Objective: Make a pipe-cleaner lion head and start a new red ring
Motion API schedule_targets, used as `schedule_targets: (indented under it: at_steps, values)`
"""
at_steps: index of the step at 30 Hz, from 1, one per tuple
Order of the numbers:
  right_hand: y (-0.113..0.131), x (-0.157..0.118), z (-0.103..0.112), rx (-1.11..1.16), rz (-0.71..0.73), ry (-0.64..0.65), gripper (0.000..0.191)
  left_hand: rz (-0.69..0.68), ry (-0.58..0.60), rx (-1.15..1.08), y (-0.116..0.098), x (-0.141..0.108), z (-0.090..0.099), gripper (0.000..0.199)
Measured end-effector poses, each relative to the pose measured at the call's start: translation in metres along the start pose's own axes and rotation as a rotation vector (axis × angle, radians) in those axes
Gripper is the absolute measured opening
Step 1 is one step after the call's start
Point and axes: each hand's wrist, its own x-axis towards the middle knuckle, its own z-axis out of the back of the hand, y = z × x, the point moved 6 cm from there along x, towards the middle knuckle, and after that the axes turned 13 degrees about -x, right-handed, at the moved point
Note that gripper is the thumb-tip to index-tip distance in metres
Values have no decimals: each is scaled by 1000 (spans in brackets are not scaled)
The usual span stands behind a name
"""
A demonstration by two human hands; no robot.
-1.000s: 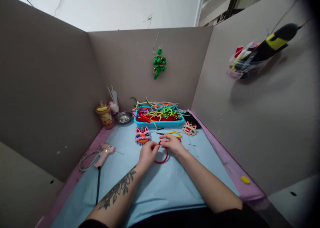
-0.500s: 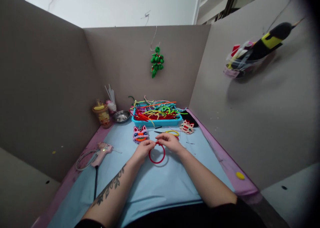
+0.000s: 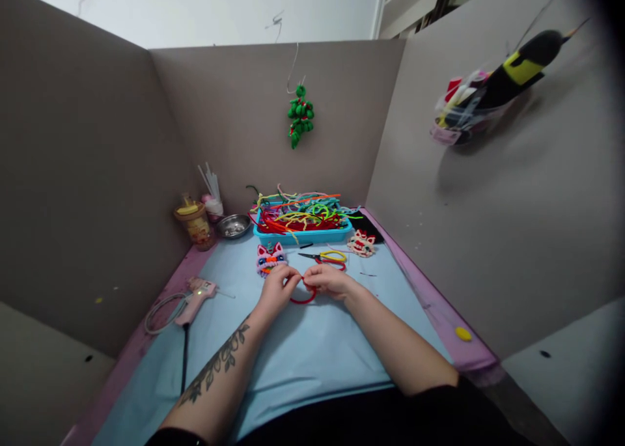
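Observation:
Between my two hands is a red ring of fuzzy stem (image 3: 303, 301), its lower curve hanging under my fingers. My left hand (image 3: 280, 286) pinches it on the left side, and my right hand (image 3: 326, 281) pinches it on the right, the fingertips almost touching. Just beyond my left hand lies a purple, pink and orange animal face (image 3: 271, 256). Scissors with yellow and red handles (image 3: 333, 258) rest past my right hand, blades pointing left. A cream and red animal face (image 3: 362, 243) lies farther right.
Behind stands a blue tray (image 3: 303, 237) heaped with colourful stems. A metal bowl (image 3: 234, 226), a lidded cup (image 3: 197, 224) and a pink glue gun (image 3: 196, 301) are on the left. Grey panels surround the table; a green ornament (image 3: 300, 115) hangs at the back.
The red ring has tilted and now looks flatter and smaller. Both hands have turned slightly around it, and the scissors' handles are more exposed. The whole view has shifted a little.

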Motion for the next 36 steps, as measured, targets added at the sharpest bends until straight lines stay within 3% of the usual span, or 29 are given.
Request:
schedule_targets:
  at_steps: [4, 11, 15, 18, 20, 23, 28, 31, 36]
  values:
    - [15, -1, 3, -354, 171, -190, 13, 136, -39, -101, 12, 2, 2, 17]
    - [41, -15, -10, -1133, 568, -424, 13, 545, -72, -547, 43, -6, -7, 17]
    - [41, -15, -14, -1274, 621, -488, 16, 673, -87, -707, 50, -11, -11, 16]
    - [36, -10, -8, -1101, 585, -521, 16, 629, -81, -682, 48, -8, -8, 17]
    - [28, -4, 1, -882, 463, -509, 16, 513, -89, -572, 43, -3, -3, 19]
    - [11, 6, 9, -527, 254, -376, 24, 337, -102, -375, 34, 3, 3, 22]
    - [-6, 11, 5, 12, 59, -160, 28, 190, -88, -213, 26, 5, 5, 20]
    - [-9, 12, 3, 143, 18, -132, 25, 153, -81, -173, 26, 4, 4, 18]
    - [-7, 14, 7, 145, 81, -198, 21, 187, -69, -166, 29, 3, 3, 19]
